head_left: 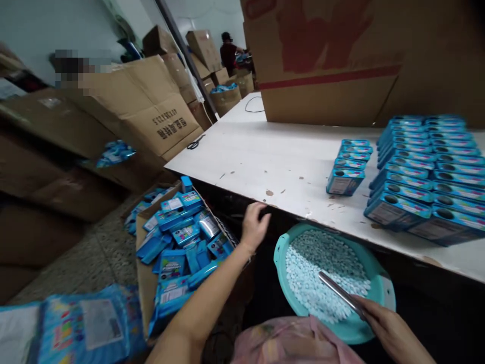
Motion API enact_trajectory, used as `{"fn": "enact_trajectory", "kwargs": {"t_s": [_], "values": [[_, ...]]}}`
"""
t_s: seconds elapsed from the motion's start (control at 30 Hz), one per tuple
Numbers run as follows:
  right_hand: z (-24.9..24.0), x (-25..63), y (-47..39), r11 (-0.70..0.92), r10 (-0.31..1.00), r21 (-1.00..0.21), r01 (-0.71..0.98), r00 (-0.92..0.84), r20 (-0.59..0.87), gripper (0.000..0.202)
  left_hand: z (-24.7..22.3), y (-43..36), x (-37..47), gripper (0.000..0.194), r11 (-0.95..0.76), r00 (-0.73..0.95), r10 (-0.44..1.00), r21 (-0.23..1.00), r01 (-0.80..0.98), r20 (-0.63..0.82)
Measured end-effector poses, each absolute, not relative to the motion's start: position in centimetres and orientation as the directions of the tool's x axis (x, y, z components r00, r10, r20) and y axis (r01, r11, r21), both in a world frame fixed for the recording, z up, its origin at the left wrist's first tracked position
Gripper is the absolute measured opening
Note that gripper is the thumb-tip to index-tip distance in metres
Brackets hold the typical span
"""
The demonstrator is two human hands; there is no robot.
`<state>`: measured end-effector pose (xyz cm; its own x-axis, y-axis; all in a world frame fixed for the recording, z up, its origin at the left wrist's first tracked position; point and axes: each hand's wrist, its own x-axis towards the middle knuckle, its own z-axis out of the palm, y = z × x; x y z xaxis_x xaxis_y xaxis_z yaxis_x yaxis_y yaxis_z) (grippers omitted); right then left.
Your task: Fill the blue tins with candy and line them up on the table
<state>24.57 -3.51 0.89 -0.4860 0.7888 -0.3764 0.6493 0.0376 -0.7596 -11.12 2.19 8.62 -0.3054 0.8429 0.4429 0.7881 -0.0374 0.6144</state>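
Observation:
My right hand (382, 321) is closed around one end of a slim silver metal rod (337, 290). The rod's far end reaches over a turquoise plastic basin (282, 275) filled with small pale-blue pellets (314, 293). My left hand (255, 227) is in the air just short of the white table's edge, thumb and fingers apart, with nothing in it. Left of that forearm, an open carton (146, 288) holds many small blue printed boxes (185, 232) lying in a jumble.
Blue boxes (409, 197) stand in tight rows on the white table (242, 162), beside a shorter row (346, 174). A large cardboard box (322, 96) rises behind. Scissors (195, 142) lie near the table's left corner. Blue packages (87, 323) sit lower left. A person (229, 55) is farther back.

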Motion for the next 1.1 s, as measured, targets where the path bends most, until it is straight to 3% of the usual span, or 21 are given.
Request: {"fn": "enact_trajectory", "kwargs": {"t_s": [0.1,0.17,0.3,0.4,0.47,0.53,0.6,0.7,0.77,0.83,0.97,1.1], "values": [[0.3,23.8,-3.0,0.061,0.765,-0.732,0.679,-0.503,-0.402,0.04,7.9,-4.8,-19.7,0.019,0.442,-0.552,0.819,0.441,0.781,0.157],[0.2,23.2,-2.7,0.074,0.765,-0.723,0.687,-0.505,-0.401,0.04,7.2,-8.8,-23.4,0.018,0.497,-0.556,0.83,0.394,0.773,0.043],[0.2,21.9,-2.3,0.093,0.772,-0.738,0.668,-0.517,-0.37,0.041,5.1,-14.1,-24.9,0.034,0.512,-0.43,0.85,0.282,0.812,-0.303],[0.3,21.3,-2.4,0.092,0.761,-0.733,0.674,-0.523,-0.385,0.04,4.5,-15.3,-24.3,0.046,0.511,-0.405,0.831,0.237,0.826,-0.382],[0.1,21.4,-2.5,0.098,0.762,-0.729,0.677,-0.522,-0.383,0.039,5.5,-15.4,-24.3,0.043,0.516,-0.415,0.848,0.34,0.786,-0.329],[-0.2,21.7,-2.5,0.104,0.782,-0.723,0.683,-0.506,-0.365,0.038,7.8,-15.3,-24.4,0.044,0.487,-0.44,0.869,0.55,0.678,-0.227],[-0.7,22.2,-2.5,0.103,0.795,-0.708,0.699,-0.486,-0.363,0.039,10.4,-15.3,-23.8,0.048,0.413,-0.49,0.86,0.763,0.498,-0.145],[-1.8,22.7,-2.0,0.133,0.8,-0.678,0.723,-0.482,-0.357,0.038,12.5,-14.8,-20.7,0.053,0.31,-0.489,0.845,0.944,0.116,-0.217],[-2.6,22.6,-1.4,0.19,0.821,-0.647,0.739,-0.481,-0.307,0.037,12.0,-14.1,-17.3,0.055,0.296,-0.39,0.864,0.948,-0.118,-0.318],[-3.6,22.6,-0.6,0.244,0.862,-0.559,0.793,-0.442,-0.249,0.035,10.4,-13.3,-13.5,0.052,0.325,-0.267,0.889,0.923,-0.207,-0.373],[-6.0,22.3,0.2,0.238,0.934,-0.39,0.889,-0.319,-0.158,0.035,7.2,-12.4,-8.2,0.047,0.413,0.107,0.905,0.911,0.016,-0.412],[-9.7,20.8,-1.0,0.336,0.937,-0.32,0.886,-0.348,0.019,0.039,7.4,-11.1,-8.0,0.057,0.392,0.608,0.678,0.903,0.178,-0.414]]}}
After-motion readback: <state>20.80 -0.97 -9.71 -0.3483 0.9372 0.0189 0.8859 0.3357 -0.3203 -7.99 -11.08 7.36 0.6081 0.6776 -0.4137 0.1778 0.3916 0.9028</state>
